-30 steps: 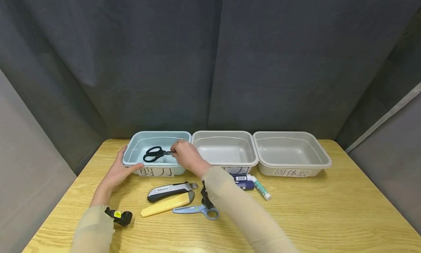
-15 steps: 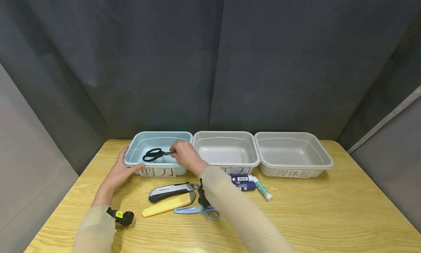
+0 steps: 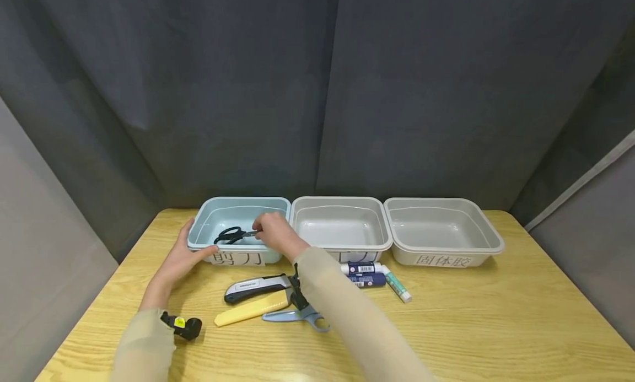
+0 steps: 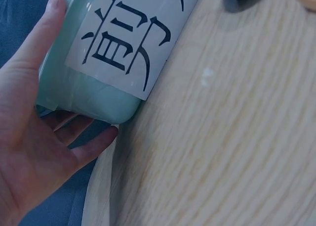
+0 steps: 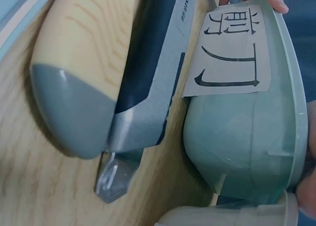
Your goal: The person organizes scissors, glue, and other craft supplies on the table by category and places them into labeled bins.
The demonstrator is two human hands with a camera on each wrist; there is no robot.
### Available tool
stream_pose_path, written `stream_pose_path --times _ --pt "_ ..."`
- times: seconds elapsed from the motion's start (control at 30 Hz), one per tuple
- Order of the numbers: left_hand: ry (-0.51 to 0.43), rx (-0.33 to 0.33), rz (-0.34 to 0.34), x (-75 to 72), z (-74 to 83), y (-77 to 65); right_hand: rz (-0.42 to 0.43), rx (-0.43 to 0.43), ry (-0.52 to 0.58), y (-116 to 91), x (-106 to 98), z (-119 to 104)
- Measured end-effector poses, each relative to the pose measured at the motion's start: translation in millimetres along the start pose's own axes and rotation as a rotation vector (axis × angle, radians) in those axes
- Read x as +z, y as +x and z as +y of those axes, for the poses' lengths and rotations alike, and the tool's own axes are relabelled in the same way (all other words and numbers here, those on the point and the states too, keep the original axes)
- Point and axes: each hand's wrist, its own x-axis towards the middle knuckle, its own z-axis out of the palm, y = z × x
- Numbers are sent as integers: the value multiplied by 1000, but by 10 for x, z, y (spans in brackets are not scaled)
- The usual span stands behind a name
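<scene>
Black-handled scissors [image 3: 231,235] hang handles-left inside the light-blue plastic bin [image 3: 240,203]. My right hand [image 3: 279,233] pinches them near the blades, over the bin's right part; the blade tips are hidden by the fingers. At the bin's left front corner, my left hand [image 3: 179,261] holds it, thumb on the front rim and fingers around the outer side. The left wrist view shows that thumb [image 4: 42,33] against the bin's wall and the bin's paper label [image 4: 123,43] with black characters. Only the edge of the right fingers [image 5: 308,186] appears in the right wrist view.
Two grey bins [image 3: 342,248] [image 3: 443,249] stand in a row to the right. In front lie a grey-black utility knife [image 3: 255,287], a yellow utility knife [image 3: 254,308], blue scissors [image 3: 285,316], navy glue sticks [image 3: 368,280] and a green glue stick [image 3: 397,285]. A dark curtain [image 3: 317,95] hangs behind.
My right hand has shifted slightly left, and the black scissors have dipped lower and tilted in the blue bin. My left hand keeps its place on the bin's corner.
</scene>
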Motion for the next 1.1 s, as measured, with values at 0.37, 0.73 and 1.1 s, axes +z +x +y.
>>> stream_pose_path --times 0.37,0.73,1.1 --pt "17 -10 5 17 -11 4 -73 23 -73 48 -1 -31" --pt "-7 16 1 46 -7 17 -68 44 -50 31 -3 1" --pt "-9 31 -5 34 -12 5 -5 -10 74 -50 -62 26"
